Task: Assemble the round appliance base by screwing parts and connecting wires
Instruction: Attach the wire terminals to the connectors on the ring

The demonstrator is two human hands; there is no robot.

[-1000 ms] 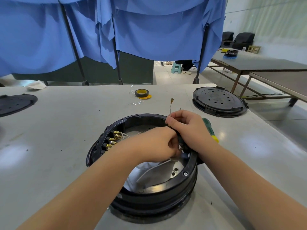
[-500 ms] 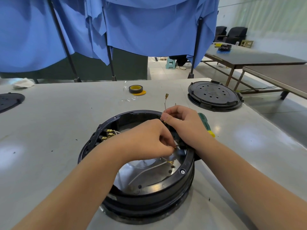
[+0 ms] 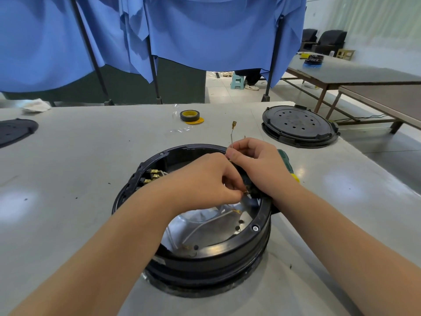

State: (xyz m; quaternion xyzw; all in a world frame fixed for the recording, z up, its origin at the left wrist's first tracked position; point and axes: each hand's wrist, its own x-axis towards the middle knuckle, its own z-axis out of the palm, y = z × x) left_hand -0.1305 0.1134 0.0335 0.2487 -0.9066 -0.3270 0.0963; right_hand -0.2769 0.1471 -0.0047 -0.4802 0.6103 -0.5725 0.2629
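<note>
A round black appliance base (image 3: pixel 211 254) lies open on the grey table, its shiny metal floor showing white wires (image 3: pixel 205 224). Brass terminals (image 3: pixel 155 176) sit at its left inner wall. My left hand (image 3: pixel 205 179) reaches into the ring and pinches a small brass wire connector at the right inner wall. My right hand (image 3: pixel 257 165) rests over the right rim and holds a thin wire with a brass terminal (image 3: pixel 233 127) that sticks up past my fingers. Both hands nearly touch.
A green and yellow screwdriver (image 3: pixel 288 166) lies just behind my right hand. A black round cover (image 3: pixel 298 126) sits at the back right, another black cover (image 3: pixel 16 131) at the far left. A roll of black tape (image 3: pixel 190 116) lies at the back centre.
The view has shifted slightly. My left hand's fingers have moved a little to the right, onto the connector at the right inner wall. My right hand keeps its hold on the wire.
</note>
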